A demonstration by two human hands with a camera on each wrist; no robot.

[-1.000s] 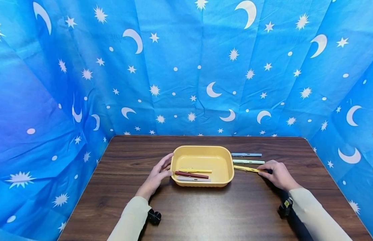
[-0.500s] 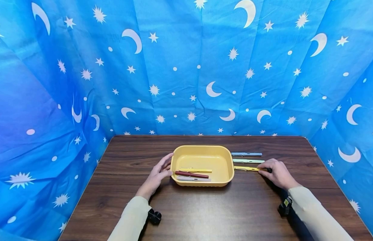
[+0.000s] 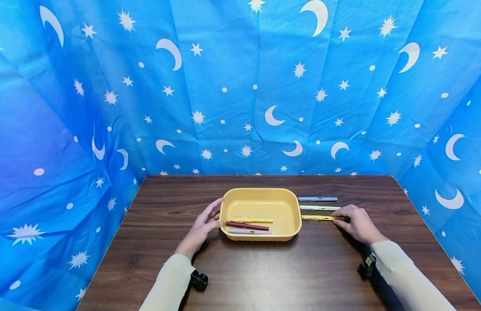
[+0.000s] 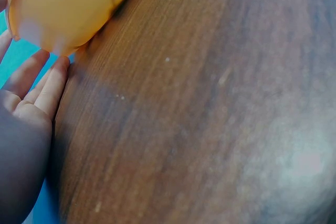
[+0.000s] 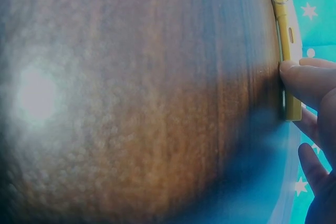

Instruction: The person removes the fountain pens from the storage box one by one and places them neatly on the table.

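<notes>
My left hand is at the left end of a yellow rectangular tray, its fingers and thumb against the outer wall. In the left wrist view, the extended fingers touch the side of the tray. Inside the tray lie a yellow pen, a dark red pen and a pale grey pen. To the right of the tray, my right hand pinches the right end of another yellow pen lying on the table. The right wrist view shows the thumb on this pen's barrel.
Behind the pinched pen lie a mint-green pen and a blue-grey pen, roughly parallel to it and close to the tray's right side. All stand on a dark wood-grain table. A blue cloth with moons and stars surrounds the back and sides.
</notes>
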